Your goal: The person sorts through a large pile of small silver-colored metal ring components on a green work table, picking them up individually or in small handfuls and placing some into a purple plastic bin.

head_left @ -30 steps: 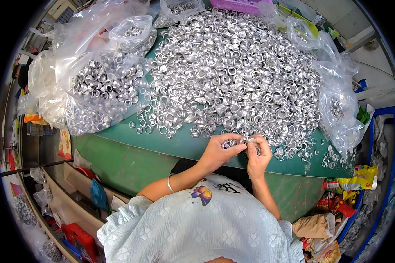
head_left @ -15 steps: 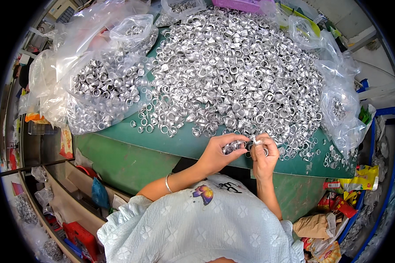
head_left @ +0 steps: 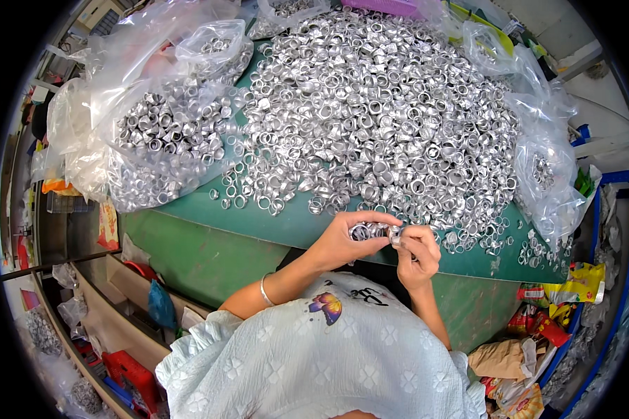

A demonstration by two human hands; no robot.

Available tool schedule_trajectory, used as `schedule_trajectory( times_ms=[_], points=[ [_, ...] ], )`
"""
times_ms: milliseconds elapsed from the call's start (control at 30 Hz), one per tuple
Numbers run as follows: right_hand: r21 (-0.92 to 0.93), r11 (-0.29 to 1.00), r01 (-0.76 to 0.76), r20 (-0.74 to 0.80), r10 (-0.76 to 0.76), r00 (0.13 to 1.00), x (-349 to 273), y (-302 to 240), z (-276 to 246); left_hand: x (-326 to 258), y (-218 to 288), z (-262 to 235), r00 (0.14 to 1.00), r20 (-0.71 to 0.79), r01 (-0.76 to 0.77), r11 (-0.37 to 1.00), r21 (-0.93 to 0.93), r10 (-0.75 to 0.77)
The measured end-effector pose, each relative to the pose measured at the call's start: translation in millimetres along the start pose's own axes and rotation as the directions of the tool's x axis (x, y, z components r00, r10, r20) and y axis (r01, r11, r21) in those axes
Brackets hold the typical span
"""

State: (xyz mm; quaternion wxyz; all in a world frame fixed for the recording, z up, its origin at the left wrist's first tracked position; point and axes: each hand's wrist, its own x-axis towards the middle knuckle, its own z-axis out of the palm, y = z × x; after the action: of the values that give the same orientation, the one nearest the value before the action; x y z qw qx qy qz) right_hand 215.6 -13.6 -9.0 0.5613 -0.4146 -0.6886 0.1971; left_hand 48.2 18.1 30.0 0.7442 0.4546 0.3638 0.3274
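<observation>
My left hand is closed round a cluster of silver metal rings, which shows between thumb and fingers. Against it, my right hand pinches a single silver ring at the end of that cluster. Both hands meet just over the front edge of the green table. Right beyond them spreads a large heap of silver rings of mixed shapes. How many rings my left hand holds is hidden by its fingers.
A clear plastic bag of rings lies left of the heap, more clear bags on the right. A pink basket stands at the back. Open drawers are at lower left, snack packets and a paper bag at lower right.
My right hand has lowered slightly and its fingers have curled in, bringing a ring against the cluster. My left hand has shifted a little and still holds its rings.
</observation>
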Motion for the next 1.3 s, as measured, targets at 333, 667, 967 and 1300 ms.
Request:
schedule_trajectory(
  times_ms=[333, 667, 967, 1300],
  points=[
    [0.123, 0.933, -0.339, -0.209, 0.358, 0.91, -15, 0, 8, 7, -23, 2, 0.992, 0.035, 0.126, 0.923, -0.363, -0.122],
    [-0.695, 0.661, -0.283, 0.031, 0.421, 0.907, 13, 21, 6, 8, -39, -5, 0.973, -0.037, 0.154, 0.761, -0.631, -0.227],
    [-0.33, 0.768, -0.55, -0.062, 0.563, 0.824, 20, 21, -1, 6, -36, -3, 0.958, -0.106, 0.137, 0.751, -0.645, -0.266],
    [0.038, 0.877, -0.479, -0.14, 0.479, 0.867, 7, 13, 3, 9, -32, 5, 0.97, -0.1, 0.127, 0.817, -0.562, -0.22]
  ],
)
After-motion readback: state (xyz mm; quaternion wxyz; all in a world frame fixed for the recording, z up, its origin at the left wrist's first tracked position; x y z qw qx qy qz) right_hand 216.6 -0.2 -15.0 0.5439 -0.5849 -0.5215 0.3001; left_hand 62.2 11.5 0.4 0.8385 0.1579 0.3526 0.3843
